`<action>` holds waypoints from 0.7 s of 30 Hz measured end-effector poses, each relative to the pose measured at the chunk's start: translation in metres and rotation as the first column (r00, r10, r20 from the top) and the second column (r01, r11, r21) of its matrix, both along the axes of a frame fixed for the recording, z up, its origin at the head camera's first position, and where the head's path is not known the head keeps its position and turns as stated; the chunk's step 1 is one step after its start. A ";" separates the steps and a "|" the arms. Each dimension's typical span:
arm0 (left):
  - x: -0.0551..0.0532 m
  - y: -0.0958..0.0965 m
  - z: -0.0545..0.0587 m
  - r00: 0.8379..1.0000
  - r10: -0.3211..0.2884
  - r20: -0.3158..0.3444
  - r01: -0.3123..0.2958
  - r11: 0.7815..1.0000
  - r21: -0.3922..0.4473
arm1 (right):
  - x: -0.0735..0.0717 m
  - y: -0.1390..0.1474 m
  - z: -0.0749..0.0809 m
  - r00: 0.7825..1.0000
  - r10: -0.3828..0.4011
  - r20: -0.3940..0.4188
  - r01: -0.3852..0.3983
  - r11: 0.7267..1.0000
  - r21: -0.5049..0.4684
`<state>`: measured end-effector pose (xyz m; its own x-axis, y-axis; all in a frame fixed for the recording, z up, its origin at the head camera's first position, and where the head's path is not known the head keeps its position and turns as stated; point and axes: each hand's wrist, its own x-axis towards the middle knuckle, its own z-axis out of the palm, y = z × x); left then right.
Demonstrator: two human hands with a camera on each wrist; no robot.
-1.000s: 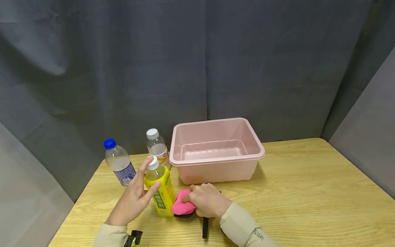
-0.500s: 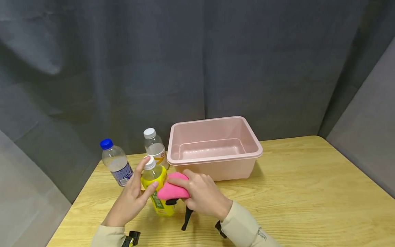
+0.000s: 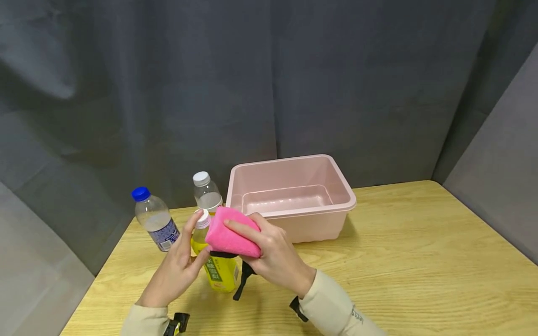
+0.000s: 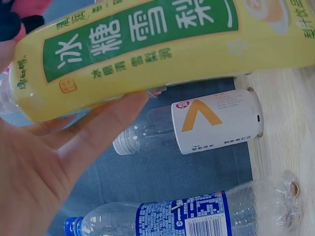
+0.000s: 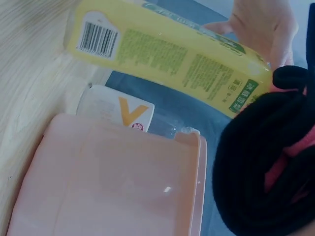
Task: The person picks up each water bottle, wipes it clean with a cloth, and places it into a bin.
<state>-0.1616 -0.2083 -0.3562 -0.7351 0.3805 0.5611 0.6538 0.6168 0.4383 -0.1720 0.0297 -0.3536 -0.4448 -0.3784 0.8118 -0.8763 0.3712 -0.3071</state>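
My left hand (image 3: 174, 270) holds a yellow-labelled drink bottle (image 3: 222, 275) with a white cap, which stands upright on the table. In the left wrist view its fingers (image 4: 106, 130) lie behind the yellow label. Over to the right, my right hand (image 3: 277, 254) grips a soft pink cloth item (image 3: 231, 233) with a black underside and a dangling black strap (image 3: 241, 282); its exact kind does not show. This item is raised in front of the bottle's upper part and partly hides it. The right wrist view shows thick folded black fabric (image 5: 246, 162) with pink inside, close to the bottle's top end.
An open pink plastic bin (image 3: 294, 226) stands behind the right hand. A clear bottle with a white cap (image 3: 201, 178) is left of the bin, and a blue-capped bottle (image 3: 157, 221) stands farther left. Dark curtain (image 3: 269, 93) hangs behind the wooden table (image 3: 412, 261).
My right hand has lifted the pink cloth item off the table and moved it up and left, in front of the yellow bottle's neck. The left hand stays at the bottle.
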 end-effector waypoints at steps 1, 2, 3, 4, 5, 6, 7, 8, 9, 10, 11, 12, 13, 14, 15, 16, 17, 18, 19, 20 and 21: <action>0.000 0.000 0.000 1.000 0.000 -0.005 0.000 1.000 -0.004 | 0.000 0.000 0.000 1.000 -0.008 -0.011 0.008 1.000 0.014; -0.001 0.000 0.001 1.000 -0.001 -0.008 0.001 1.000 -0.006 | -0.001 0.000 -0.001 1.000 -0.015 -0.022 0.016 0.999 0.030; -0.001 -0.001 0.001 1.000 0.000 -0.010 0.000 1.000 -0.006 | -0.001 0.000 -0.001 0.999 -0.022 -0.032 0.023 0.999 0.045; -0.001 -0.001 0.001 1.000 -0.001 -0.011 0.001 1.000 -0.007 | -0.001 0.000 -0.001 0.999 -0.028 -0.038 0.030 0.998 0.059; -0.001 -0.001 0.001 1.000 -0.002 -0.012 0.002 1.000 -0.006 | -0.002 0.001 -0.002 0.999 -0.031 -0.041 0.034 0.997 0.072; -0.002 -0.001 0.001 1.000 -0.002 -0.015 0.002 1.000 -0.006 | -0.002 0.001 -0.002 0.998 -0.036 -0.042 0.039 0.996 0.084; -0.002 -0.001 0.001 1.000 -0.003 -0.019 0.003 1.000 -0.006 | -0.002 0.002 -0.002 0.999 -0.038 -0.038 0.042 0.995 0.095; -0.002 -0.001 0.002 1.000 -0.005 -0.023 0.005 1.000 -0.004 | -0.001 0.002 -0.002 0.999 -0.041 -0.030 0.044 0.993 0.107; -0.002 0.000 0.002 1.000 -0.006 -0.028 0.006 1.000 -0.002 | -0.001 0.003 -0.001 0.999 -0.046 -0.022 0.048 0.992 0.119; -0.003 0.000 0.002 1.000 -0.008 -0.029 0.008 1.000 0.000 | -0.001 0.004 -0.001 0.999 -0.050 -0.013 0.051 0.990 0.133; -0.003 0.000 0.003 0.999 -0.009 -0.031 0.009 1.000 0.001 | -0.001 0.005 0.000 0.998 -0.055 -0.003 0.055 0.987 0.148; -0.003 0.001 0.003 1.000 -0.008 -0.030 0.008 1.000 0.003 | -0.001 0.006 0.001 0.998 -0.060 0.006 0.058 0.985 0.165; -0.003 0.001 0.003 1.000 -0.007 -0.026 0.007 1.000 0.004 | -0.001 0.008 0.001 0.998 -0.064 0.012 0.061 0.981 0.183; -0.002 0.001 0.004 1.000 -0.004 -0.018 0.004 1.000 0.007 | -0.001 0.009 0.001 0.998 -0.068 0.017 0.063 0.978 0.201; -0.002 0.001 0.004 1.000 -0.001 -0.006 0.001 1.000 0.010 | -0.001 0.010 0.002 0.997 -0.073 0.020 0.067 0.974 0.218; -0.002 0.002 0.005 1.000 0.004 0.009 -0.004 1.000 0.015 | -0.002 0.011 0.002 0.997 -0.077 0.021 0.070 0.969 0.235; -0.001 0.002 0.005 1.000 0.010 0.026 -0.011 1.000 0.019 | -0.002 0.012 0.002 0.996 -0.081 0.025 0.072 0.964 0.254; -0.001 0.003 0.005 0.999 0.016 0.043 -0.017 1.000 0.023 | -0.003 0.012 0.002 0.996 -0.084 0.031 0.072 0.958 0.276; 0.000 0.003 0.005 0.998 0.021 0.060 -0.022 0.999 0.027 | -0.003 0.013 0.001 0.995 -0.089 0.036 0.074 0.949 0.306; 0.000 0.003 0.006 0.997 0.024 0.073 -0.026 0.999 0.030 | -0.004 0.014 0.000 0.994 -0.096 0.044 0.076 0.937 0.342; 0.001 0.004 0.006 0.996 0.026 0.082 -0.029 0.999 0.034 | -0.004 0.014 -0.001 0.993 -0.103 0.054 0.075 0.921 0.384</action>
<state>-0.1611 -0.2047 -0.3506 -0.7890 0.3409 0.5112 0.5980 0.6170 0.5116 -0.1764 0.0440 -0.3550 -0.5426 -0.6083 0.5792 -0.8151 0.5479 -0.1882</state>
